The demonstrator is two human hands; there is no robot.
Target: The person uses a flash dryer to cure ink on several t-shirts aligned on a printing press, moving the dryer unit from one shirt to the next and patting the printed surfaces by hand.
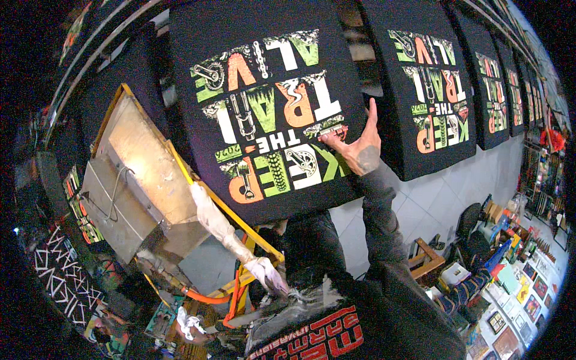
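Note:
My right hand (363, 151) is at the right edge of a black T-shirt (264, 207) stretched flat over a board. Its thumb lies on the shirt's orange, green and white print, and its index finger points away from me along the edge. Thumb and index stand wide apart; the other fingers are hidden. I cannot make out my left hand. Beside the shirt, on the left, a heater panel (153, 159) glows inside a yellow frame. A handle (210, 219) wrapped in pale cloth runs from that frame toward my body.
More printed black shirts (429, 108) on boards extend to the right in a row. A wooden frame (427, 259) and a cluttered table (510, 300) with papers and stickers stand at the lower right. Orange cable (207, 295) hangs below the heater. Pale floor tiles (414, 207) show below the boards.

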